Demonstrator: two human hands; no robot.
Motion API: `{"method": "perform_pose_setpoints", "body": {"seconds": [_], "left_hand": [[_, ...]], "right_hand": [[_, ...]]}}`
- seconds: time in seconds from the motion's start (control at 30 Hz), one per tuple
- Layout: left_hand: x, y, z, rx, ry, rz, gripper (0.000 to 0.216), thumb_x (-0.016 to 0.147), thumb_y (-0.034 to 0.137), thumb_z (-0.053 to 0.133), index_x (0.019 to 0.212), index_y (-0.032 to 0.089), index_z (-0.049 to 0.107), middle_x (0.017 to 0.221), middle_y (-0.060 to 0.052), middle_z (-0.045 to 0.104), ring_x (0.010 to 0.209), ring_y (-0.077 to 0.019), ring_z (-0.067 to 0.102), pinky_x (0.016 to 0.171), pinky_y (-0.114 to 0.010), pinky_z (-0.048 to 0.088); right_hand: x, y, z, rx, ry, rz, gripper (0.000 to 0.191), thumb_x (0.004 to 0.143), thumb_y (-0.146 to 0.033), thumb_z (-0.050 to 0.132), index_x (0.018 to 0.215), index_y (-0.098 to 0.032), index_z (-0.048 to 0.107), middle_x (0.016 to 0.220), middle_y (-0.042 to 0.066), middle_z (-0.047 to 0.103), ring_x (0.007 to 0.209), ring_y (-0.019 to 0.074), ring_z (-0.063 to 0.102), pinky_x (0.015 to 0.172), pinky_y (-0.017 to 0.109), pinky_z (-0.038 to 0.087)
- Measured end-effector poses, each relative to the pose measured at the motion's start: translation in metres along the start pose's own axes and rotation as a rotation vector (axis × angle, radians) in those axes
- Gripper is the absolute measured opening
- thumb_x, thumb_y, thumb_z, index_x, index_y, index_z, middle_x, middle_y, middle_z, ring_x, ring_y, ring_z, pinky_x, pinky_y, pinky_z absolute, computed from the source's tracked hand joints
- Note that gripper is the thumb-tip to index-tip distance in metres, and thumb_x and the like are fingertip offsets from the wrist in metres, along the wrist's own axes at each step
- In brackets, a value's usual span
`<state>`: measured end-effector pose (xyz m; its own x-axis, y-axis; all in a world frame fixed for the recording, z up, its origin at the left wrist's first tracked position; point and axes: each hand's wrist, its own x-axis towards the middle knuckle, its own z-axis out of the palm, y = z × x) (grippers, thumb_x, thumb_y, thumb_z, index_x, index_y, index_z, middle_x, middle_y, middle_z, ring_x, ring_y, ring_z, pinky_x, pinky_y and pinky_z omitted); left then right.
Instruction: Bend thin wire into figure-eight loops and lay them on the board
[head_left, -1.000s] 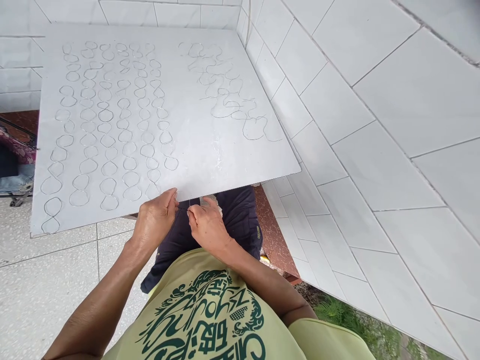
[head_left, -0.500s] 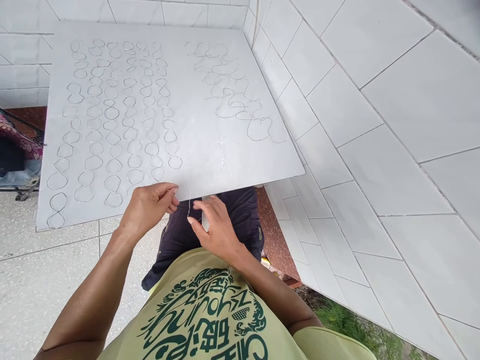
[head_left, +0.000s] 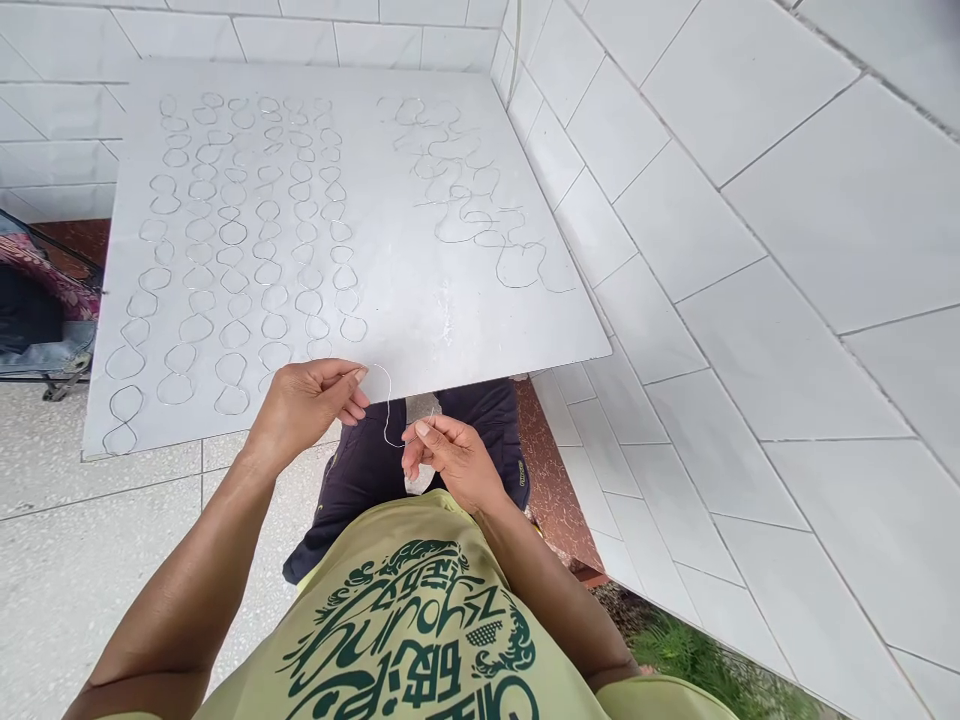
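A thin silver wire (head_left: 388, 405) curves in a loop between my two hands, just off the near edge of a white board (head_left: 420, 330). My left hand (head_left: 311, 400) pinches one end of the wire at the board's edge. My right hand (head_left: 450, 458) pinches the other end lower down, over my dark trousers, with a small pale object partly hidden beneath it. Several rows of bent wire loops (head_left: 240, 250) lie on the left half of the board. A loose tangle of curved wire (head_left: 472, 200) lies on its right half.
A white tiled wall (head_left: 750, 250) runs along the right and behind the board. Speckled floor tiles (head_left: 90, 560) spread at the lower left. A dark bag with patterned fabric (head_left: 37, 310) sits at the far left. Grass (head_left: 697, 650) shows at the bottom right.
My hands have drawn apart. The right hand dropped toward my lap and the wire between them has bent into a visible loop. The view shifted slightly.
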<state>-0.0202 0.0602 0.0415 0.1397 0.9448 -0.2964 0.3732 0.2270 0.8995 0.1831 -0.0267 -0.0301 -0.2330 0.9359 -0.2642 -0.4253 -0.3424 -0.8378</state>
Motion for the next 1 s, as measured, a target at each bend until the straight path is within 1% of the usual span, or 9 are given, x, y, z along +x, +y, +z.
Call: {"method": "perform_pose_setpoints", "body": {"seconds": [0.1,0.23,0.43,0.53,0.6,0.7,0.77,0.87,1.0], "left_hand": [[0.002,0.004,-0.001,-0.044,-0.034,-0.005,0.045,0.09,0.055,0.071,0.105,0.014,0.077,0.077,-0.008,0.078,0.063,-0.0204,0.075,0.063,-0.034,0.065],[0.006,0.001,-0.002,-0.143,-0.055,0.022,0.061,0.094,0.066,0.058,0.114,0.01,0.073,0.086,-0.012,0.079,0.068,-0.0232,0.076,0.063,-0.038,0.066],[0.007,-0.011,0.008,-0.279,-0.032,0.022,0.07,0.095,0.07,0.054,0.125,0.007,0.067,0.101,-0.018,0.079,0.083,-0.0262,0.077,0.071,-0.04,0.065],[0.004,-0.015,0.018,-0.31,-0.046,0.025,0.068,0.094,0.069,0.056,0.125,0.009,0.067,0.108,-0.018,0.078,0.085,-0.0258,0.076,0.073,-0.041,0.065],[0.0,-0.017,0.025,-0.301,-0.089,0.015,0.062,0.093,0.064,0.062,0.126,0.012,0.067,0.111,-0.017,0.077,0.085,-0.0245,0.076,0.074,-0.039,0.064],[-0.005,-0.022,0.034,-0.286,-0.158,-0.026,0.059,0.088,0.058,0.072,0.128,0.015,0.066,0.11,-0.014,0.077,0.084,-0.0235,0.074,0.073,-0.038,0.064],[-0.007,-0.027,0.039,-0.282,-0.154,-0.046,0.059,0.088,0.059,0.071,0.128,0.015,0.065,0.107,-0.013,0.077,0.084,-0.0235,0.074,0.073,-0.039,0.064],[-0.007,-0.033,0.042,-0.236,-0.131,-0.054,0.058,0.09,0.061,0.068,0.125,0.015,0.066,0.102,-0.012,0.077,0.084,-0.0235,0.073,0.073,-0.039,0.063],[-0.015,-0.042,0.044,-0.185,-0.135,-0.053,0.056,0.091,0.063,0.065,0.12,0.015,0.067,0.099,-0.01,0.077,0.081,-0.022,0.072,0.073,-0.037,0.062]], "right_hand": [[0.002,0.001,0.0,0.066,-0.018,0.008,0.033,0.098,-0.049,0.067,0.094,-0.016,0.071,0.079,0.007,0.077,0.062,0.0179,0.07,0.068,0.034,0.055],[0.005,-0.004,-0.003,0.119,-0.012,-0.02,0.033,0.098,-0.049,0.067,0.093,-0.016,0.071,0.081,0.008,0.078,0.064,0.0191,0.072,0.07,0.035,0.056],[0.007,-0.012,-0.006,0.147,0.04,-0.018,0.034,0.094,-0.05,0.071,0.089,-0.016,0.071,0.077,0.007,0.077,0.062,0.0183,0.071,0.068,0.034,0.055],[0.009,-0.011,-0.007,0.144,0.054,-0.024,0.035,0.094,-0.051,0.071,0.089,-0.017,0.071,0.078,0.007,0.077,0.063,0.0181,0.07,0.069,0.034,0.056],[0.009,-0.008,-0.007,0.138,0.059,-0.041,0.034,0.095,-0.051,0.07,0.09,-0.017,0.071,0.078,0.007,0.077,0.064,0.0185,0.071,0.069,0.034,0.056],[0.012,-0.005,-0.008,0.145,0.053,-0.069,0.034,0.097,-0.051,0.068,0.092,-0.017,0.071,0.078,0.008,0.077,0.063,0.0196,0.071,0.068,0.036,0.057],[0.016,-0.006,-0.01,0.148,0.05,-0.092,0.034,0.097,-0.051,0.067,0.092,-0.017,0.071,0.079,0.008,0.077,0.063,0.0197,0.071,0.068,0.036,0.057],[0.027,-0.015,-0.018,0.116,0.083,-0.149,0.035,0.097,-0.051,0.067,0.091,-0.017,0.07,0.079,0.008,0.077,0.063,0.0194,0.071,0.068,0.036,0.056],[0.048,-0.041,-0.035,0.058,0.185,-0.211,0.037,0.092,-0.053,0.072,0.088,-0.017,0.068,0.078,0.008,0.077,0.063,0.0192,0.071,0.069,0.035,0.055]]}}
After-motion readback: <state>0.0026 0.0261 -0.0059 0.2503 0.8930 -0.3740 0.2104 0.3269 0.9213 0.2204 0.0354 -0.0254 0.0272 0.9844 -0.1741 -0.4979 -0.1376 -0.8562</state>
